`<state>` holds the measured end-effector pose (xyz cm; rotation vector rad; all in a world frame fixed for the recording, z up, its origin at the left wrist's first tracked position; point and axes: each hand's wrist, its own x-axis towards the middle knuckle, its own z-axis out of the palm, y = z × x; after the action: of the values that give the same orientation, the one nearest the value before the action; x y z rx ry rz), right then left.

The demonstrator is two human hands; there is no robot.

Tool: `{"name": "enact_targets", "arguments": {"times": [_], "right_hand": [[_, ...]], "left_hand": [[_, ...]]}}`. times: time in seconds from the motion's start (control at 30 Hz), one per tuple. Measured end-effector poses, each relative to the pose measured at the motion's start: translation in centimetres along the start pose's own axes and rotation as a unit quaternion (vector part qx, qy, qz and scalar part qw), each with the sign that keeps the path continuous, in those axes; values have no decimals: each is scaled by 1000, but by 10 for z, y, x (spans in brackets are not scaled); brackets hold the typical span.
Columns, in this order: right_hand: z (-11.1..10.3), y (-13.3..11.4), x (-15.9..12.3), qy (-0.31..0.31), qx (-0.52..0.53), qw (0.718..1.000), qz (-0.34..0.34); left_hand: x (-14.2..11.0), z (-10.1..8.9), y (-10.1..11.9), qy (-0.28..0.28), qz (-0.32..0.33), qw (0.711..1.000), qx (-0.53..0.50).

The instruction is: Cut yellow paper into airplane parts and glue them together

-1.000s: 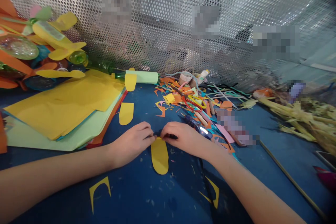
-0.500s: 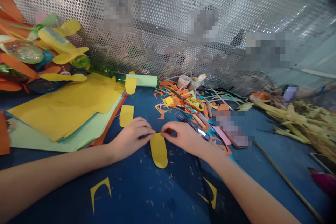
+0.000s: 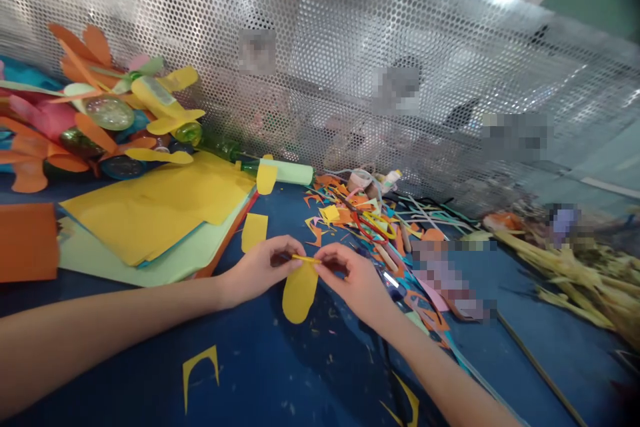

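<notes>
Between my two hands is a yellow paper piece [image 3: 299, 295] with a rounded lower end; its top edge is bent over into a narrow fold. My left hand [image 3: 265, 268] pinches the fold's left end between thumb and fingers. At the right end, my right hand [image 3: 353, 280] pinches it the same way. The rounded part hangs down toward me, over the blue table [image 3: 260, 373]. Just beyond my left hand lies a yellow paper piece [image 3: 255, 232], and farther back another yellow piece [image 3: 267, 177] rests against a green bottle wrapped in pale paper [image 3: 287, 172].
Yellow and pale green sheets [image 3: 150, 213] are stacked at left, behind them paper-and-bottle flowers [image 3: 165, 103]. Paper scraps and scissors [image 3: 373, 225] litter the right, near dried husks [image 3: 540, 253]. A yellow offcut [image 3: 201, 363] lies in front. A perforated metal panel [image 3: 325, 33] stands behind.
Both hands have lifted the yellow paper piece slightly off the table, and its top edge now shows a fold. The view has swung a little to the left and up.
</notes>
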<state>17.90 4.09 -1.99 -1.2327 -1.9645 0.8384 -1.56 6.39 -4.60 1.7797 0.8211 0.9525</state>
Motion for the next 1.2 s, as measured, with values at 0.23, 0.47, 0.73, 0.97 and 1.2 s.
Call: {"name": "enact_targets", "arguments": {"times": [0.23, 0.47, 0.73, 0.97, 1.2], "right_hand": [[8, -2, -2, 29, 10, 999, -26], [10, -4, -5, 36, -37, 997, -59], [7, -6, -4, 37, -27, 998, -49], [6, 0, -3, 30, 83, 996, 4], [3, -5, -1, 15, 107, 994, 4]], "left_hand": [[-3, 1, 2, 7, 6, 1000, -2], [-5, 1, 3, -1, 18, 999, -31], [-6, 2, 3, 10, 46, 999, -6], [-8, 3, 3, 35, 59, 997, 16], [-9, 2, 4, 61, 80, 993, 64]]}}
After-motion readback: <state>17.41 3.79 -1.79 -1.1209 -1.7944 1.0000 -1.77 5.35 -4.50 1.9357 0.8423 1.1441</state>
